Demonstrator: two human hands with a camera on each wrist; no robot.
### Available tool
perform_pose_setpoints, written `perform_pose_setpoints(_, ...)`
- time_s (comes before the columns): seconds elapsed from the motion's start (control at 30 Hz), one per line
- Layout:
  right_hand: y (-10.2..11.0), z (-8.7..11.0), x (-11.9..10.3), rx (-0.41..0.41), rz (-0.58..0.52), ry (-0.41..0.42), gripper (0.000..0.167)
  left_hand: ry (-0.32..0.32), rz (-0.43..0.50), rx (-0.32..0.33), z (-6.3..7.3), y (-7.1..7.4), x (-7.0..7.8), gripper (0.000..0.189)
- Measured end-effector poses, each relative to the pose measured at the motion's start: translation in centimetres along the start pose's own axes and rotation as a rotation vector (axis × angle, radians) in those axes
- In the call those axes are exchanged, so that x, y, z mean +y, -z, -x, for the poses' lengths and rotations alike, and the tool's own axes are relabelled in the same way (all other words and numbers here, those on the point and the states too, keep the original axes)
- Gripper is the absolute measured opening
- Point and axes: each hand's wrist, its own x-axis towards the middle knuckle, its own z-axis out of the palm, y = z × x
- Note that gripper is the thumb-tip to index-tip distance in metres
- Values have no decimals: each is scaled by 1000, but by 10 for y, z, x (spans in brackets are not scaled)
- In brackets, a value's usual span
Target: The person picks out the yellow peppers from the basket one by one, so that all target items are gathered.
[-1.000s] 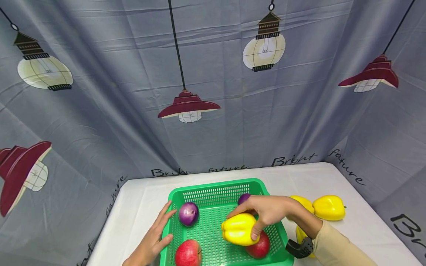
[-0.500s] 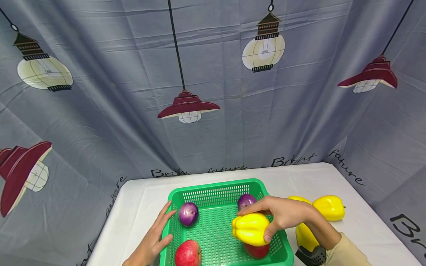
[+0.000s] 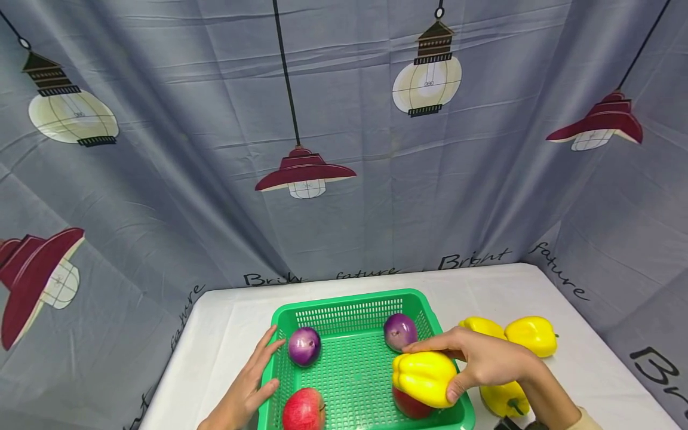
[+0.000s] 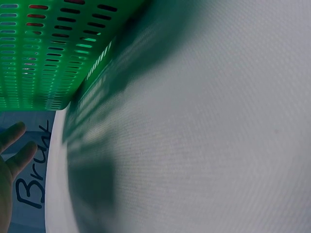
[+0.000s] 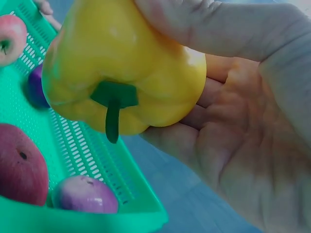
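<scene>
In the head view my right hand (image 3: pixel 481 361) grips a yellow bell pepper (image 3: pixel 423 379) between thumb and fingers. The pepper is over the right side of a green plastic basket (image 3: pixel 344 298), overlapping a red apple there. The right wrist view shows its green stem (image 5: pixel 114 109) facing the camera. My left hand (image 3: pixel 244 385) is at the basket's left rim with fingers extended, holding nothing. Inside the basket lie a purple onion-like ball (image 3: pixel 304 346) at left, another purple ball (image 3: pixel 400 332) at back right, a red apple (image 3: pixel 304 409) at front left and the partly hidden apple (image 3: pixel 409 404).
Several yellow peppers (image 3: pixel 531 335) lie on the white tabletop (image 3: pixel 236 316) right of the basket, one of them (image 3: pixel 502 399) partly behind my right wrist. A grey curtain (image 3: pixel 333 233) with printed lamps hangs behind the table and along its sides.
My right hand has carried the yellow bell pepper to the right, from the basket's middle to its right side, uncovering the back right purple ball. My left hand has stayed put.
</scene>
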Motion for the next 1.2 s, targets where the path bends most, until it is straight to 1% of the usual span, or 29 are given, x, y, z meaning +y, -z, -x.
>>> perform_pose_setpoints(0.07, -1, 7, 0, 31, 26, -23, 68, -1, 2, 0, 0, 0, 0, 66)
perform_pose_setpoints(0.1, -1, 11, 0, 46, 31, -47, 68, -1, 3, 0, 0, 0, 0, 66)
perform_pose_setpoints(0.17, -1, 18, 0, 80, 60, -43, 68, 0, 9, 2, 0, 0, 0, 66)
perform_pose_setpoints(0.23, -1, 27, -1, 103, 70, -63, 68, 0, 17, 2, 0, 0, 1, 66)
perform_pose_setpoints(0.37, -1, 41, 0, 130, 36, -107, 69, 5, 35, 0, 0, 0, 1, 66)
perform_pose_setpoints(0.4, -2, 45, 0, 143, 46, -115, 69, 6, 38, -1, -1, 0, 1, 66)
perform_pose_setpoints(0.5, -4, 57, 2, 181, 27, -128, 66, 8, 42, -2, -1, 0, 1, 66)
perform_pose_setpoints(0.57, -5, 64, 3, 205, 15, -123, 64, 8, 44, -2, 0, 0, 1, 67)
perform_pose_setpoints(0.73, -10, 78, 5, 241, -82, -183, 63, 5, 40, -9, 0, -1, 0, 67)
perform_pose_setpoints(0.8, -12, 83, 5, 258, -97, -204, 62, 3, 36, -8, 0, -1, -1, 67)
perform_pose_setpoints(0.83, -12, 86, 7, 258, -100, -190, 60, 3, 32, -8, 0, -1, -1, 67)
perform_pose_setpoints(0.87, -13, 88, 7, 266, -108, -201, 60, 2, 29, -7, 0, -1, -1, 68)
perform_pose_setpoints(0.93, -14, 93, 9, 281, -117, -226, 59, 5, 28, -3, 0, 0, -2, 68)
perform_pose_setpoints(1.03, -14, 103, 12, 302, -167, -313, 57, 15, 28, -4, 0, 0, -2, 67)
perform_pose_setpoints(1.07, -14, 107, 14, 319, -187, -348, 57, 15, 26, -6, 0, -1, -2, 67)
perform_pose_setpoints(1.2, -14, 128, 26, 391, -236, -415, 54, 13, 29, -9, 0, 0, -2, 67)
